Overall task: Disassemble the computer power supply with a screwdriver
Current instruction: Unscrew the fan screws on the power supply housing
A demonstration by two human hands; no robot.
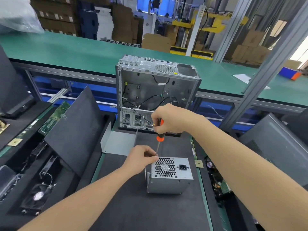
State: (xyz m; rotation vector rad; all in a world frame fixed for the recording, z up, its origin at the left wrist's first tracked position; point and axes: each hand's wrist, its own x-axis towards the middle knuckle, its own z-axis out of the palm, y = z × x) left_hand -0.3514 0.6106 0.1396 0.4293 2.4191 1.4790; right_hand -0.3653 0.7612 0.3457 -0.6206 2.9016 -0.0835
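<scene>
While the grey metal power supply box (170, 175) with its honeycomb fan grille sits on the dark mat (133, 205) at lower centre of the frame, the left hand (141, 160) pinches at its upper left corner, fingers curled against the edge. Just above, the right hand (171, 118) grips the orange-and-black screwdriver (159, 137) by its handle, holding it nearly upright, its thin shaft running down to that same corner beside the left fingertips. Behind both hands, at centre frame, an opened silver computer case (156, 90) stands with loose black cables inside. A bent grey metal panel (119, 142) lies left of the screwdriver.
</scene>
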